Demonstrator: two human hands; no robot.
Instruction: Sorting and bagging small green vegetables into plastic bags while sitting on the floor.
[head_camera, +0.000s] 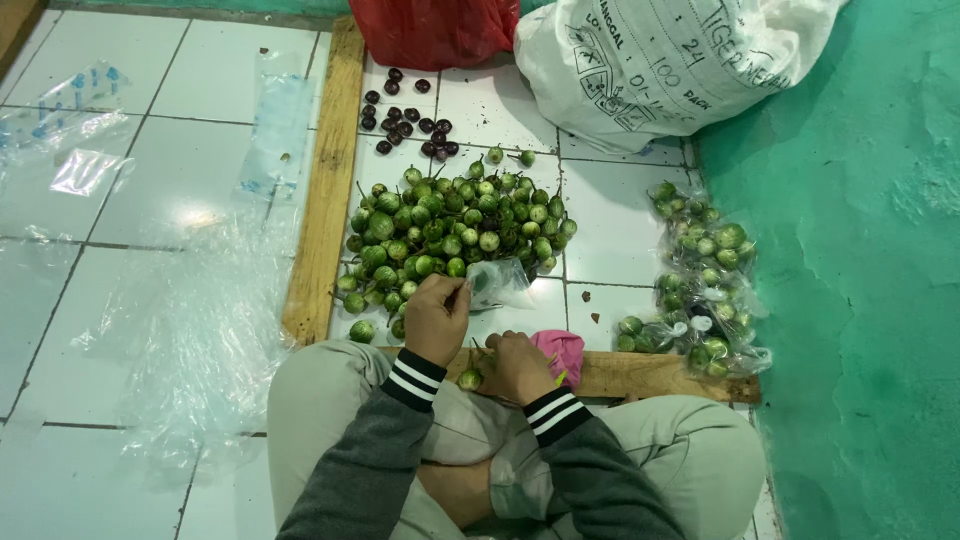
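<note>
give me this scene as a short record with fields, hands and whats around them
left hand: at near edge of pile, by a clear plastic bag
right hand: on a small green eggplant
pile: small round green eggplants on white tile floor
beyond pile: dark purple fruits
right side: filled clear bags
frame: wooden planks

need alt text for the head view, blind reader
A seated person's left hand holds a clear plastic bag at the edge of a pile of small round green eggplants, while the right hand holds one eggplant near a pink cloth. Filled clear bags lie to the right on the white tiled floor.
</note>
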